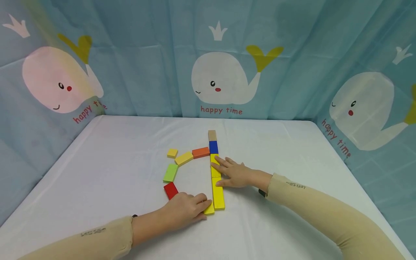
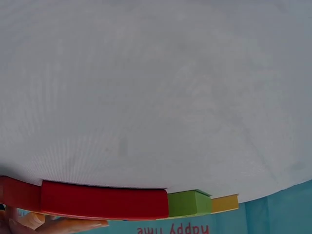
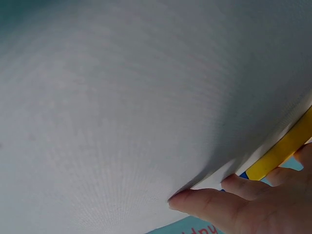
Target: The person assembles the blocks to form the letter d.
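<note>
My left hand [image 1: 186,210] pinches the end of a short yellow block [image 1: 209,209] with fingers and thumb. That block lies beside the lower of two long yellow blocks [image 1: 219,200]. My right hand [image 1: 237,175] rests spread fingers on the upper long yellow block [image 1: 215,172], its thumb over the lower one. Beyond it a blue block [image 1: 213,147] and a plain wooden block [image 1: 212,135] continue the straight row. A curve of orange [image 1: 200,152], pale yellow [image 1: 183,159], green [image 1: 170,173] and red [image 1: 170,190] blocks bends left. In the left wrist view, another red block [image 2: 19,193] adjoins the first.
A small pale yellow block [image 1: 172,153] lies just outside the curve. The blocks lie flat on a white-covered table [image 1: 113,162]. Blue curtains [image 1: 146,83] with whale prints stand behind and at both sides.
</note>
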`<state>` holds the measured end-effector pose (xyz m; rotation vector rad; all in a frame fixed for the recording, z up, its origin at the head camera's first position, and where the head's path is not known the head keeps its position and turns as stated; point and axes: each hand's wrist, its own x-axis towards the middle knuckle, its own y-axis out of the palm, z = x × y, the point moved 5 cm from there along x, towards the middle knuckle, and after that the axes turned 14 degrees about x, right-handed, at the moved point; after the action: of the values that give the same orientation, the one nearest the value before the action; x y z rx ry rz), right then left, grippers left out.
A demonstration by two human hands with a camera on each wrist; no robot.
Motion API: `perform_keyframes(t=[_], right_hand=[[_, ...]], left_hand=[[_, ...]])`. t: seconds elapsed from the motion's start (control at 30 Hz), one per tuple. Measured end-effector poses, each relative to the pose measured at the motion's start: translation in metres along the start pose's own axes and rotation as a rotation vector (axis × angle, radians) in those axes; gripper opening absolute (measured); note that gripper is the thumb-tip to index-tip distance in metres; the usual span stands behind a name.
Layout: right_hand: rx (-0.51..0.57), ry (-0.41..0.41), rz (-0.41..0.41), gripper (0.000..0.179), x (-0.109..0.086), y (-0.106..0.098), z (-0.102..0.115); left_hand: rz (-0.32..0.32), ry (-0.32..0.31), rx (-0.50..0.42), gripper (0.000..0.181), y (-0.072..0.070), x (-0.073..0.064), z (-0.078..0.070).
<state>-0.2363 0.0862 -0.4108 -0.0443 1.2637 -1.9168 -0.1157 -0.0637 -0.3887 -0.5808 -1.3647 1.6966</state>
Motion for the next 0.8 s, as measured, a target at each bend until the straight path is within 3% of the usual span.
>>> perform_keyframes(t=[0.27, 0.57, 0.8], right_hand=[[0.008, 0.007, 0.006, 0.076, -0.001, -0.001, 0.001], [0.009, 0.009, 0.007, 0.077, 0.000, -0.002, 0.003], [0.008, 0.025, 0.010, 0.078, 0.000, -0.001, 0.002]], left_hand=[[-0.011, 0.017, 0.049, 0.042, -0.001, 0.001, 0.000], [-0.005, -0.080, 0.018, 0.046, -0.001, -0.012, 0.013], [-0.005, -0.087, 0.011, 0.038, 0.001, -0.015, 0.013]])
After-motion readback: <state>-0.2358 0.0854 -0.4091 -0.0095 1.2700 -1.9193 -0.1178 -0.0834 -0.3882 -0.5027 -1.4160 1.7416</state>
